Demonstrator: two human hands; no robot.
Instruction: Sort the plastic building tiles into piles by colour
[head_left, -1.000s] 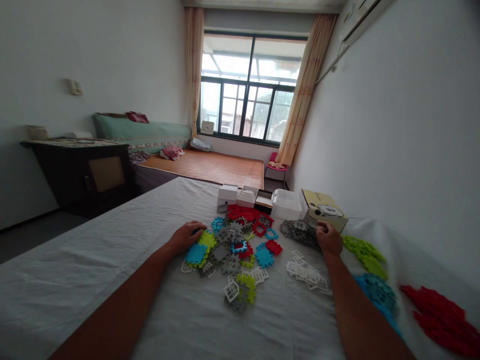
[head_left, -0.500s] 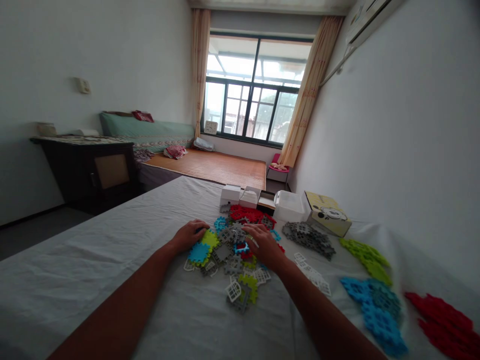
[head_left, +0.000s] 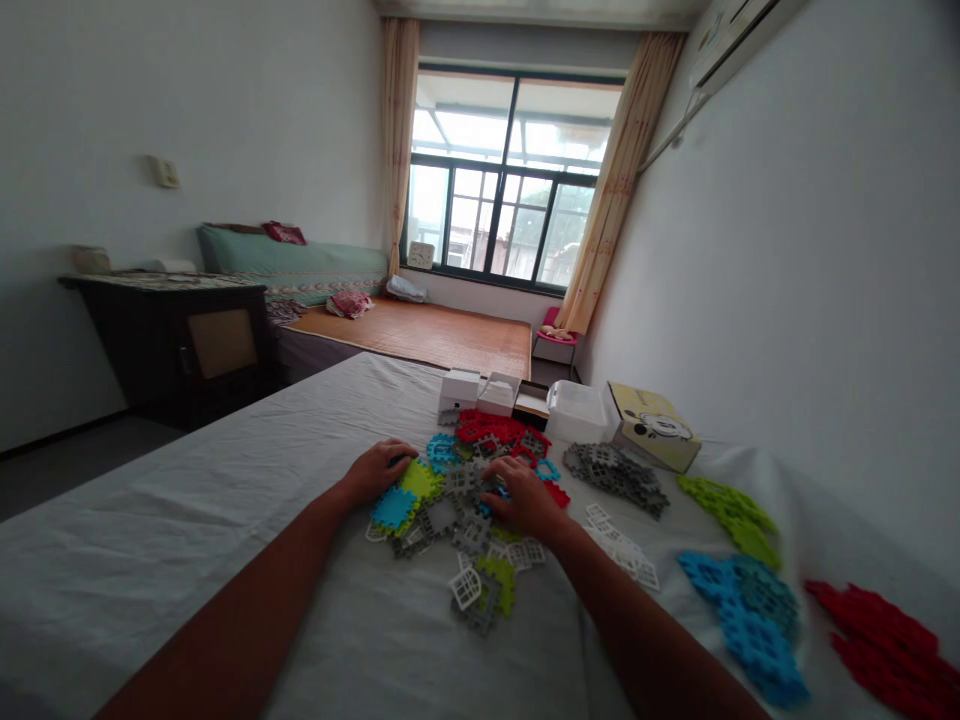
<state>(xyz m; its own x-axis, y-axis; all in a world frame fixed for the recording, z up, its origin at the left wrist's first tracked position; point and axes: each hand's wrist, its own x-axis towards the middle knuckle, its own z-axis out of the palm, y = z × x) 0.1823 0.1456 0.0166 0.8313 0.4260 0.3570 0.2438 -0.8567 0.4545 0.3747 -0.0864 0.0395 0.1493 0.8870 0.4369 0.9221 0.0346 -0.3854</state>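
A mixed heap of toothed plastic building tiles lies on the white cloth before me. My left hand [head_left: 381, 473] is at the heap's left side, its fingers bent over the edge of the lime-green tile [head_left: 421, 482]; a light-blue tile [head_left: 394, 508] overlaps that one. My right hand [head_left: 523, 495] is over the right of the heap, thumb and fingers curled round a blue tile [head_left: 485, 510] that they mostly cover. Grey tiles [head_left: 440, 517] lie between the hands. White window-shaped pieces [head_left: 466, 588] and a green tile [head_left: 498, 580] are nearer me.
Sorted piles lie to the right: grey tiles [head_left: 615, 478], white lattice pieces [head_left: 622, 548], green tiles [head_left: 731, 515], blue tiles [head_left: 750, 620] and red tiles [head_left: 885, 645]. Behind the heap stand small white boxes [head_left: 459, 388], a clear plastic tub [head_left: 579, 410] and a yellow box [head_left: 654, 425].
My right hand has lowered slightly, and its thumb and fingers have curled in round the blue tile. Some tiles under it have shifted. My left hand has hardly moved.
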